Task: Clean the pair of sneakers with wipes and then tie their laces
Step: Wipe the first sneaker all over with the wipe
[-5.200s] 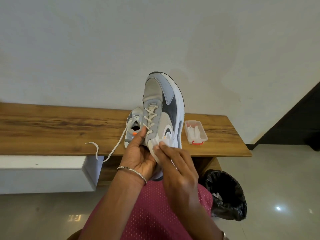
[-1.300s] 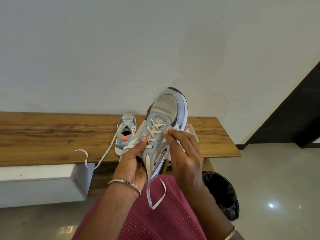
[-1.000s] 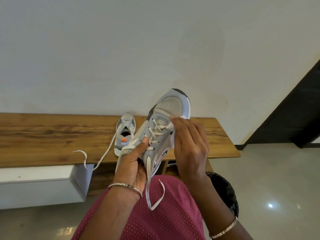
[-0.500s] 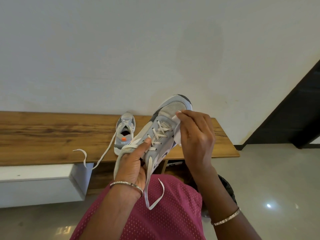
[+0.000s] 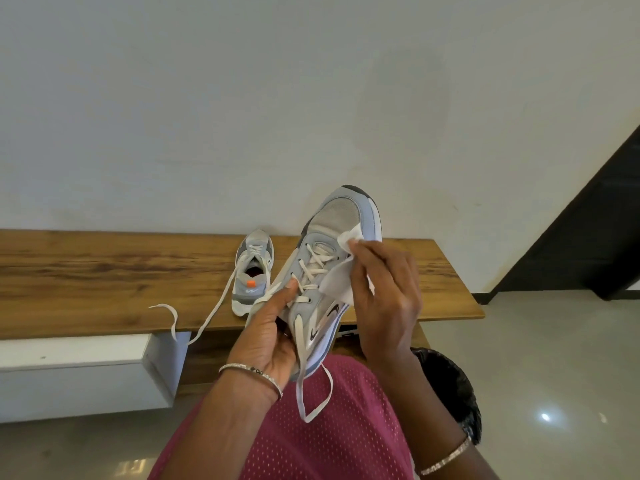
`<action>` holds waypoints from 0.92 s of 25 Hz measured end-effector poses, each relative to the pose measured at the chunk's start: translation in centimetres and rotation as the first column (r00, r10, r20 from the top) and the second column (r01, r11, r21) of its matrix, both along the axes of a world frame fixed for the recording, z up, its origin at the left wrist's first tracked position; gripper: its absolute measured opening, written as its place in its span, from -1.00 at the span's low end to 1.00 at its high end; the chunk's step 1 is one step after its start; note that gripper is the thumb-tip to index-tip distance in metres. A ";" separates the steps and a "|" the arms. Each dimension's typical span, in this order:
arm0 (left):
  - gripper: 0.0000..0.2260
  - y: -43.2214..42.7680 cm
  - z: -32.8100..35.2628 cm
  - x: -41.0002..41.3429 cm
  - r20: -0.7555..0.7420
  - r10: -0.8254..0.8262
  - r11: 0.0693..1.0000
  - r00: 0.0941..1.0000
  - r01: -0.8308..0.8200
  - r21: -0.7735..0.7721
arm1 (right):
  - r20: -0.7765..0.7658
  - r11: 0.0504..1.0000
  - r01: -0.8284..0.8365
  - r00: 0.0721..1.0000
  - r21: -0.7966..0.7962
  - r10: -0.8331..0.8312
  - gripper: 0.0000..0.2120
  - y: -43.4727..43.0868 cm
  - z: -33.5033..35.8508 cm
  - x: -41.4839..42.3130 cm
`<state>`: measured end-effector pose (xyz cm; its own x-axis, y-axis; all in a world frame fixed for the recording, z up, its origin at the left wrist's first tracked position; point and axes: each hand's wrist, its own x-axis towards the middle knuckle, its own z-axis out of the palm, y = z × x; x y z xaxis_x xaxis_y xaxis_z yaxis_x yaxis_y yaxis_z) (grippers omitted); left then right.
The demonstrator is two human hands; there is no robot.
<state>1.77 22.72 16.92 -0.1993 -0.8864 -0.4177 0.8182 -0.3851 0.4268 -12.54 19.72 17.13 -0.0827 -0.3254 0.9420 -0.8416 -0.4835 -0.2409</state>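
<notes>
Grey mesh and white sole on the raised sneaker (image 5: 313, 308), toe tilted up and away, heel down over the lap. Held at the heel end by the left hand (image 5: 268, 337): grip wrapped round the back of the shoe, thumb stretched up along the lace row, its tip touching the eyelets. Loose lace (image 5: 313, 403) untied, hanging from the collar in a loop onto the maroon garment (image 5: 329, 438) below.

White wipe (image 5: 334, 282) pinched in the right hand (image 5: 384, 296), grip curled round it. One corner pressed against the edge of the toe mesh, the remainder draped over the shoe's right flank, just beside the laces.

Second sneaker (image 5: 252, 275) standing on the wooden table (image 5: 104, 271), just left of the raised one and apart from it. Heel toward the camera, toe toward the white wall (image 5: 207, 116), an orange tab showing at the opening. Trailing lace (image 5: 207, 313) untied too, running left across the wood and dipping over the front edge.

Thin metal bracelet (image 5: 252, 370) on the left wrist, another on the right. White cabinet (image 5: 86, 368) under the table's left part. Black-bagged bin (image 5: 450, 386) on the glossy floor (image 5: 554, 375), partly hidden behind the right forearm.
</notes>
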 end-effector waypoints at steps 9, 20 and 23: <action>-0.60 -0.1 -0.2 0.7 -0.115 -0.038 0.999 0.993 0.041 0.030 | 0.053 0.988 -0.019 0.999 0.153 0.011 -0.76 1.4 -2.7 0.2; -0.72 0.4 0.4 0.1 -0.096 -0.058 0.998 0.994 0.057 -0.014 | 0.116 0.995 -0.046 0.993 0.086 0.036 -0.67 -1.4 2.3 -0.8; -0.70 0.1 0.1 0.5 -0.110 -0.039 0.999 0.993 0.039 0.002 | 0.087 0.995 -0.027 0.996 0.093 0.019 -0.61 0.0 -0.5 -0.5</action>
<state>2.22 22.85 17.00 -0.2783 -0.8753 -0.3954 0.8443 -0.4192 0.3337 -13.04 19.76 16.58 -0.1539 -0.4152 0.8966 -0.8047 -0.4739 -0.3576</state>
